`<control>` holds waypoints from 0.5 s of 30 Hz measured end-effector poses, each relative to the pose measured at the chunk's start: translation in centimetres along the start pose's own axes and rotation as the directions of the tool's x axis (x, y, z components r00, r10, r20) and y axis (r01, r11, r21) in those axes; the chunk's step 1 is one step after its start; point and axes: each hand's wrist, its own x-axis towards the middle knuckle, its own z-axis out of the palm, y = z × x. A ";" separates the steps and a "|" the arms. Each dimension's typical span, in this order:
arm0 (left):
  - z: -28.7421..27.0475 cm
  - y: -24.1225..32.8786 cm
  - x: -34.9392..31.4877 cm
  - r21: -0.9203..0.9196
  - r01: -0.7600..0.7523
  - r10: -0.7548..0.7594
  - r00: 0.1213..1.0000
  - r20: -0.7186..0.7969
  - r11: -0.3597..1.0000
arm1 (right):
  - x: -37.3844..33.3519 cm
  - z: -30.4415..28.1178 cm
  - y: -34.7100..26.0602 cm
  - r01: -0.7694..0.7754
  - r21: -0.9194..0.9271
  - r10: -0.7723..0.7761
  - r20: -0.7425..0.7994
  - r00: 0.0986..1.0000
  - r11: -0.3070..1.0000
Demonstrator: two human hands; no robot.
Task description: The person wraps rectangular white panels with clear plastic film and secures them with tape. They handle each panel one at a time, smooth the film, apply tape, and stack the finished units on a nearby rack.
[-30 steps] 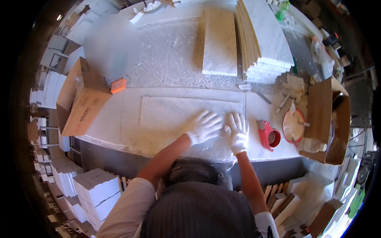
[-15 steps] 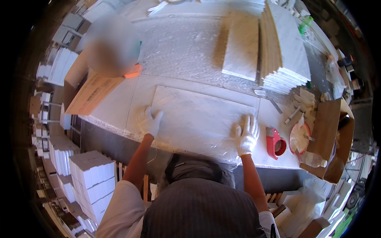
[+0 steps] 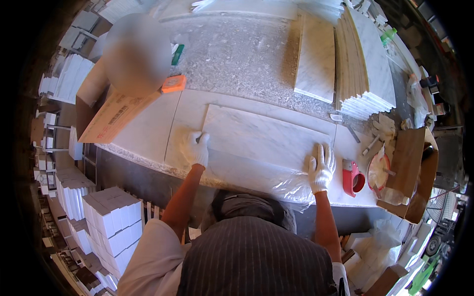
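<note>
A white, grey-veined marble slab [image 3: 266, 135] lies flat on the pale worktop in front of me. Clear plastic film [image 3: 289, 183] shows along its near side and hangs over the table edge. My left hand [image 3: 195, 149], in a white knit glove, is at the slab's left end, thumb and fingers apart, the thumb near the edge. At the other end my gloved right hand [image 3: 321, 169] rests with fingers stretched out, by the slab's right edge and the film. A red tape dispenser [image 3: 352, 178] stands just right of that hand.
Stacked marble slabs [image 3: 353, 59] stand at the far right. Near them are a bowl of pale paste [image 3: 379, 170], a plastic bottle [image 3: 395, 196] and an open carton [image 3: 407, 160]. At left are another carton [image 3: 111, 118] and an orange block [image 3: 174, 84]; a blurred patch hides something.
The whole view has shifted, so the table's things sit farther right. Both hands keep about the same places at the slab's ends. The film near my right hand catches more light.
</note>
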 end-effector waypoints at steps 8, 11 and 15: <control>-0.3 -1.6 1.6 0.145 -0.275 0.280 0.960 -0.013 0.950 | 0.0 0.3 -0.3 0.005 -0.032 -0.006 -0.006 1.000 0.999; -0.5 -1.8 1.7 0.236 -0.324 0.331 0.944 0.014 0.916 | 0.0 0.0 -0.7 0.002 0.003 -0.002 -0.012 1.000 1.000; -0.8 -2.3 2.1 0.289 -0.235 0.219 0.972 0.086 0.928 | -0.1 0.4 -0.5 0.007 -0.033 -0.008 -0.012 1.000 0.999</control>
